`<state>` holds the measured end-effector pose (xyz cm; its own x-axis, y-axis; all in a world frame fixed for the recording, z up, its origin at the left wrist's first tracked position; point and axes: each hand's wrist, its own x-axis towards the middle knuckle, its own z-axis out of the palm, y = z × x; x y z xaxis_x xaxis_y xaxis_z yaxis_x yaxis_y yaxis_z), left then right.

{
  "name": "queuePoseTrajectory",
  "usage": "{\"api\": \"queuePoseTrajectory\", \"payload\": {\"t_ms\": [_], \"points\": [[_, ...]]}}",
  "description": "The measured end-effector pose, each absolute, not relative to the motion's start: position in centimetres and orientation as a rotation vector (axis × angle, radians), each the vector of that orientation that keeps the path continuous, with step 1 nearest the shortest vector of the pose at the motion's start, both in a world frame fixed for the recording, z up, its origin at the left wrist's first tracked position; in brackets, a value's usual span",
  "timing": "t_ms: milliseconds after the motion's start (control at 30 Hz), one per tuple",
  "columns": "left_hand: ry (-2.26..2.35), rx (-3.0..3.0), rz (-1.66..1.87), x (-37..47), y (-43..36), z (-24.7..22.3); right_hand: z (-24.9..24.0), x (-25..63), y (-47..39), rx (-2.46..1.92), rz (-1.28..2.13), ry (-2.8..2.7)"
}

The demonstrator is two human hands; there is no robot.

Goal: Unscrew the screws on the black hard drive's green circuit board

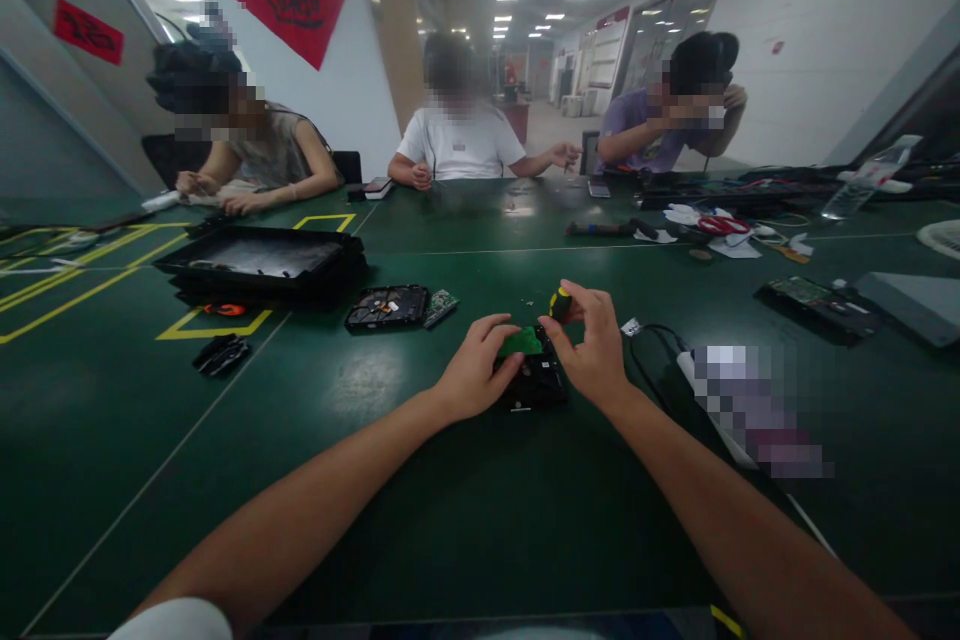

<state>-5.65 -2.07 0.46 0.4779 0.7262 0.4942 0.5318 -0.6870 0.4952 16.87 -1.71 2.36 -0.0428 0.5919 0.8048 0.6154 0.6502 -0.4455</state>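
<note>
Left hand (477, 368) pinches a green circuit board (524, 342) at a black drive (545, 383) on the table (450, 540); right hand (596, 345) has its grip around a yellow-and-black screwdriver (559, 304). Light edge pressure should best spare the board.

green table (420, 540) with black drive (541, 386), black casing (262, 258), small circuit board (441, 308), clear bottle (868, 180)
</note>
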Motion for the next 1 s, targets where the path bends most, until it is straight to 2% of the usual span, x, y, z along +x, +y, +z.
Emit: {"api": "queuePoseTrajectory", "payload": {"t_ms": [233, 367, 533, 700, 867, 1000], "points": [[0.898, 2.392, 1.377, -3.0, 0.2, 8.5, 1.7, 16.7, -1.7, -0.973, 0.138, -1.677], [0.680, 2.462, 1.307, -1.4, 1.4, 11.5, 1.6, 16.7, -1.7, -0.984, 0.170, -1.705], [0.474, 2.549, 1.036, -1.6, 2.4, 11.3, 1.5, 16.7, -1.6, -0.976, 0.178, -1.715], [0.560, 2.513, 1.114, -2.5, 3.1, 10.5, 1.2, 17.0, -1.6, -1.019, 0.260, -1.742], [0.627, 2.494, 1.095, -2.9, 3.3, 10.8, 0.6, 17.1, -3.0, -1.465, 0.263, -1.853], [0.638, 2.478, 1.113, -3.1, 3.0, 11.1, -1.0, 15.3, -4.4, -1.489, 0.221, -1.955]]}}
